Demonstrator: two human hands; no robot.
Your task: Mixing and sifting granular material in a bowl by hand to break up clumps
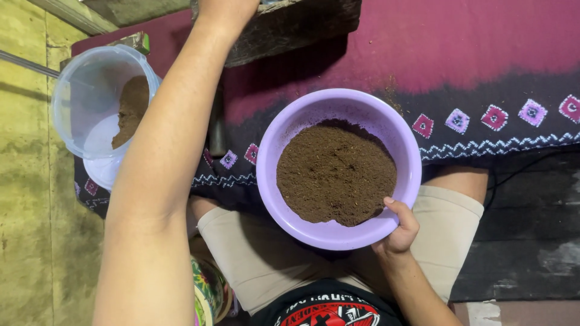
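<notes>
My right hand (pixel 397 229) grips the near right rim of a lilac plastic bowl (pixel 290 133), thumb inside the edge. The bowl holds a mound of dark brown, fibrous soil-like powder (pixel 335 172) and rests above my lap, partly over a patterned cloth. My left arm (pixel 163 151) stretches forward and up past the top edge of the frame, so that hand is hidden, near a dark wooden block (pixel 290 27). A clear plastic tub (pixel 90 102) with some of the same brown powder sits at the far left.
A magenta and dark cloth (pixel 471 66) with small square motifs covers the surface ahead. A yellowish floor (pixel 30 199) lies on the left. Dark wooden boards (pixel 531 241) lie at the right. My knees in beige shorts (pixel 260 253) are below the bowl.
</notes>
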